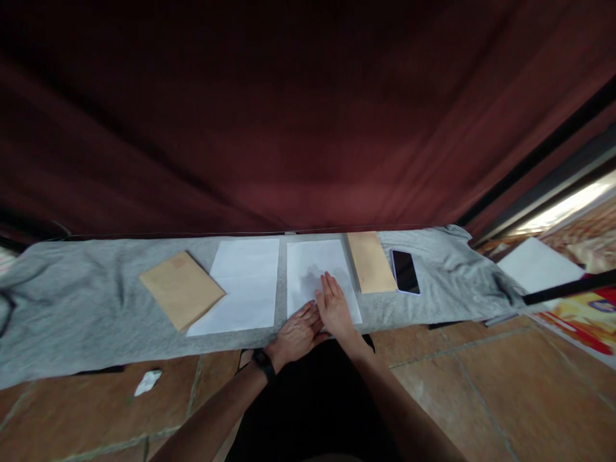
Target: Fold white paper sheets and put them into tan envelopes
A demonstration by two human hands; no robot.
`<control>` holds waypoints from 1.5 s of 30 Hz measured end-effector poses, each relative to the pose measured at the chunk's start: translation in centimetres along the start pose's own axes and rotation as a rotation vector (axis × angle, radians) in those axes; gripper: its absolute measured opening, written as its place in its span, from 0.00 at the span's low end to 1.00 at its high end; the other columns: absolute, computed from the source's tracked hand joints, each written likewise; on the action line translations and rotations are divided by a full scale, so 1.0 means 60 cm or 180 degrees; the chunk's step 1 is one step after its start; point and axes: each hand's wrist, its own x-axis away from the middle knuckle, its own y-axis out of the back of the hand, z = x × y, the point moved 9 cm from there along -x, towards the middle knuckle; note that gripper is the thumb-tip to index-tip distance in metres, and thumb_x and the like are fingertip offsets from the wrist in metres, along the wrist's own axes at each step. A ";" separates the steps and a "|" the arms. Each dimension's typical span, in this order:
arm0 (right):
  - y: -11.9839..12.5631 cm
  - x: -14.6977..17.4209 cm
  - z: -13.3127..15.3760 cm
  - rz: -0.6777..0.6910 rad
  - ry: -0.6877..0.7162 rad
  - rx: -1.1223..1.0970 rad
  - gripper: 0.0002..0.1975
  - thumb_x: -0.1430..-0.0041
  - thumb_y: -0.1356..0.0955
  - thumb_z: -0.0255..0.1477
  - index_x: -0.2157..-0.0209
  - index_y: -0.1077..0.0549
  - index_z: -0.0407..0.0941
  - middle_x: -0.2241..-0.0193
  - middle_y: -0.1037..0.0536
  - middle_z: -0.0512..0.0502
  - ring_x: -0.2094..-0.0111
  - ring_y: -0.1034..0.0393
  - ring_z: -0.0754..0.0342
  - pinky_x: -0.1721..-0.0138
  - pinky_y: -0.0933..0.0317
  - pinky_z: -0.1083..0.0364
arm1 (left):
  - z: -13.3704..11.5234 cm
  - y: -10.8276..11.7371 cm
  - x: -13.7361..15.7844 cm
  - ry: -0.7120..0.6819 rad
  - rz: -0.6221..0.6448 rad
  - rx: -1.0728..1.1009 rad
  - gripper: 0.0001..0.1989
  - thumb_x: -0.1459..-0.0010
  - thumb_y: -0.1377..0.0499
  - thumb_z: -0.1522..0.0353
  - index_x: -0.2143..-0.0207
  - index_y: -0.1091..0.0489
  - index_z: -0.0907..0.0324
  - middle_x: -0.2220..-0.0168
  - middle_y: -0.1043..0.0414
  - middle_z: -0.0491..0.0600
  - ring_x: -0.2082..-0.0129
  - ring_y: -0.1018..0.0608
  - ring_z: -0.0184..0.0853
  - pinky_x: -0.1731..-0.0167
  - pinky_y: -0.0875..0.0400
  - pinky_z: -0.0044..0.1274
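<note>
A white sheet of paper point(301, 263) lies on a grey cloth right in front of me. My right hand point(334, 308) rests flat on its lower right part, fingers stretched out and pointing away from me. Across the sheet's near edge lies my left hand point(298, 333), fingers extended toward the right hand and touching it or nearly so. A dark watch point(264, 363) is on the left wrist. To the left is another white sheet point(245, 282), partly covered at its left by a brown envelope point(181, 289). A second brown envelope point(370, 263) lies just right of the middle sheet.
A phone point(405, 272) with a dark screen lies right of the second envelope. The grey cloth point(72, 308) covers a long narrow surface before a dark red curtain point(308, 147). A crumpled white scrap point(147, 382) is on the tiled floor point(481, 391). A white panel point(539, 266) stands far right.
</note>
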 end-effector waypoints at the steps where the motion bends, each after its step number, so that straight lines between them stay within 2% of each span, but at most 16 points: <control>1: -0.011 -0.011 0.014 0.0051 0.0045 -0.0004 0.28 0.27 0.46 0.36 0.33 0.42 0.36 0.33 0.41 0.34 0.31 0.50 0.45 0.35 0.45 0.43 | 0.001 -0.001 0.000 0.0008 -0.0014 0.0018 0.23 0.31 0.50 0.56 0.39 0.34 0.55 0.36 0.35 0.51 0.33 0.38 0.37 0.30 0.53 0.34; 3: -0.032 -0.026 0.026 0.0140 0.0002 0.0087 0.28 0.27 0.46 0.36 0.33 0.42 0.35 0.33 0.41 0.34 0.31 0.50 0.45 0.34 0.47 0.44 | 0.001 -0.003 -0.001 0.0006 -0.0021 0.0049 0.22 0.30 0.50 0.56 0.41 0.32 0.55 0.38 0.32 0.51 0.34 0.36 0.37 0.30 0.52 0.34; 7: -0.052 -0.029 0.005 0.0258 -0.0214 0.0341 0.27 0.26 0.45 0.36 0.34 0.40 0.36 0.34 0.39 0.34 0.32 0.47 0.45 0.32 0.50 0.44 | 0.001 -0.003 -0.003 -0.0033 -0.0039 0.0056 0.25 0.32 0.49 0.55 0.39 0.36 0.58 0.37 0.33 0.53 0.34 0.36 0.38 0.31 0.51 0.35; 10: -0.045 -0.017 -0.016 0.0227 -0.0178 0.0451 0.27 0.26 0.45 0.37 0.33 0.41 0.39 0.34 0.39 0.36 0.32 0.47 0.46 0.32 0.51 0.42 | 0.001 0.000 -0.004 -0.0048 -0.0059 0.0042 0.25 0.32 0.48 0.55 0.38 0.36 0.59 0.37 0.34 0.55 0.34 0.36 0.39 0.31 0.50 0.35; 15: -0.022 0.004 -0.034 0.0120 -0.0022 0.0592 0.28 0.26 0.45 0.37 0.33 0.43 0.37 0.33 0.41 0.34 0.32 0.47 0.44 0.33 0.50 0.42 | -0.001 0.003 -0.004 -0.0064 -0.0030 -0.0063 0.23 0.31 0.50 0.56 0.40 0.35 0.58 0.36 0.36 0.55 0.33 0.37 0.40 0.31 0.50 0.35; 20: -0.001 0.031 -0.048 -0.0042 0.0043 0.0652 0.30 0.27 0.44 0.39 0.31 0.45 0.37 0.33 0.42 0.32 0.32 0.48 0.42 0.34 0.48 0.40 | 0.007 0.008 0.005 0.0043 -0.0144 -0.0178 0.30 0.30 0.53 0.54 0.32 0.46 0.61 0.31 0.45 0.57 0.31 0.42 0.38 0.32 0.49 0.35; 26: 0.023 0.067 -0.067 -0.0210 0.0086 0.0737 0.32 0.28 0.42 0.40 0.31 0.48 0.37 0.33 0.41 0.31 0.33 0.45 0.41 0.35 0.47 0.39 | 0.026 0.011 0.024 0.0445 -0.0258 -0.0272 0.34 0.31 0.54 0.54 0.30 0.53 0.64 0.30 0.49 0.60 0.30 0.45 0.41 0.32 0.46 0.37; 35: 0.039 0.100 -0.085 -0.0233 0.0057 0.0800 0.31 0.28 0.42 0.40 0.31 0.46 0.37 0.34 0.39 0.31 0.33 0.46 0.41 0.35 0.50 0.41 | 0.057 0.015 0.062 0.1526 -0.0682 -0.0403 0.37 0.31 0.55 0.54 0.30 0.57 0.69 0.31 0.48 0.67 0.30 0.44 0.50 0.34 0.43 0.44; 38: 0.037 0.100 -0.085 -0.0217 0.0059 0.0835 0.31 0.28 0.42 0.39 0.32 0.46 0.36 0.34 0.38 0.30 0.33 0.46 0.40 0.35 0.50 0.40 | 0.053 0.021 0.039 0.1718 -0.0808 -0.0380 0.35 0.30 0.56 0.57 0.29 0.61 0.68 0.30 0.50 0.66 0.30 0.46 0.49 0.33 0.46 0.45; 41: 0.036 0.099 -0.084 -0.0221 0.0078 0.0904 0.31 0.28 0.42 0.39 0.32 0.46 0.35 0.35 0.38 0.29 0.33 0.46 0.40 0.35 0.50 0.40 | 0.043 0.019 -0.014 0.1517 -0.0839 -0.0278 0.36 0.30 0.55 0.57 0.28 0.64 0.66 0.29 0.53 0.63 0.29 0.48 0.47 0.32 0.48 0.44; 45: 0.035 0.099 -0.083 -0.0237 0.0162 0.1017 0.31 0.28 0.42 0.38 0.32 0.47 0.34 0.34 0.39 0.28 0.33 0.46 0.40 0.35 0.50 0.41 | 0.055 0.002 -0.056 0.1473 -0.0744 -0.0264 0.37 0.31 0.54 0.54 0.29 0.58 0.67 0.31 0.49 0.64 0.30 0.46 0.48 0.33 0.47 0.44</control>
